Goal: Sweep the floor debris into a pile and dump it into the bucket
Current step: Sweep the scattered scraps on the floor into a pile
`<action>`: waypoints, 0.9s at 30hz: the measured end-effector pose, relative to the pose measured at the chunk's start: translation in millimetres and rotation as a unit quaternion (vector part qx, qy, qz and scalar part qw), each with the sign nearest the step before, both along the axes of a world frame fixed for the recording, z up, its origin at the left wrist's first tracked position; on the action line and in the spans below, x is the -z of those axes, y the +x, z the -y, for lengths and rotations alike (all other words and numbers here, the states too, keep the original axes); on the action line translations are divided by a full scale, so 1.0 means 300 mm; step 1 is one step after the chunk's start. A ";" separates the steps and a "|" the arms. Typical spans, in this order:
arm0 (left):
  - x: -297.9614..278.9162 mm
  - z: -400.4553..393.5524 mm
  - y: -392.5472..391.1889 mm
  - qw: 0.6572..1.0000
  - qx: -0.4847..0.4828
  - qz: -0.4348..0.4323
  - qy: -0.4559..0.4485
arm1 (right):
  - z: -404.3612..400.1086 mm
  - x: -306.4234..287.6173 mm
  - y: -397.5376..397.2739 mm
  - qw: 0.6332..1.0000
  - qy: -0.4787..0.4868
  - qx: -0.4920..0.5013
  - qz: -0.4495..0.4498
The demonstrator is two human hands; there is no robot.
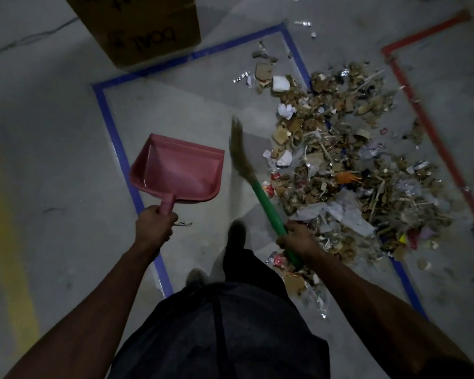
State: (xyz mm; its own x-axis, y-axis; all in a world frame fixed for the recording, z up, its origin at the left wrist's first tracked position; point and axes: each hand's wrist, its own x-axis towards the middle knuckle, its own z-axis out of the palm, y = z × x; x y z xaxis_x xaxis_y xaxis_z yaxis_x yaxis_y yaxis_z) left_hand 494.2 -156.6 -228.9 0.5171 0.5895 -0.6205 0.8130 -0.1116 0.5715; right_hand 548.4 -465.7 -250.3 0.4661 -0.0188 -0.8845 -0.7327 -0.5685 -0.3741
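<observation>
My left hand [155, 224] grips the handle of a pink dustpan [177, 170], which is empty and held above the floor with its mouth toward the far right. My right hand [297, 237] holds the green handle of a broom [260, 192]; its straw bristles [240, 147] point away from me, just left of the debris. A wide pile of debris [348, 165], made of cardboard scraps, paper, foil and wrappers, lies on the grey floor to the right. No bucket is in view.
A cardboard box [145, 26] stands at the far left-centre. Blue tape [112, 119] outlines a rectangle on the floor; red tape [427, 121] runs along the right. A yellow stripe [3, 236] marks the left floor. My feet [236, 233] stand inside the blue outline.
</observation>
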 end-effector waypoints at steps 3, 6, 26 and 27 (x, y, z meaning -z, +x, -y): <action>-0.026 0.009 0.037 1.000 0.022 0.005 0.013 | 0.049 0.039 0.073 0.999 -0.031 0.030 -0.017; -0.044 0.014 0.072 0.999 0.033 0.015 0.019 | 0.088 0.054 0.155 0.997 -0.058 0.049 -0.001; 0.019 -0.266 0.634 0.978 0.171 0.012 0.121 | -0.295 -0.095 0.515 0.987 -0.005 -0.038 0.153; 0.037 -0.305 0.694 0.975 0.186 0.003 0.118 | -0.332 -0.085 0.562 0.987 -0.008 -0.037 0.156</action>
State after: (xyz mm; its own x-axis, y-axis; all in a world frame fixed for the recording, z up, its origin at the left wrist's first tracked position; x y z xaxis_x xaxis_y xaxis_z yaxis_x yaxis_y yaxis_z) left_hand 702.3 -65.1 -240.0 0.7262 0.4855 -0.4867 0.6873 -0.5273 0.4995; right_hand 717.0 -365.9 -224.9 0.7168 0.0117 -0.6972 -0.5396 -0.6239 -0.5653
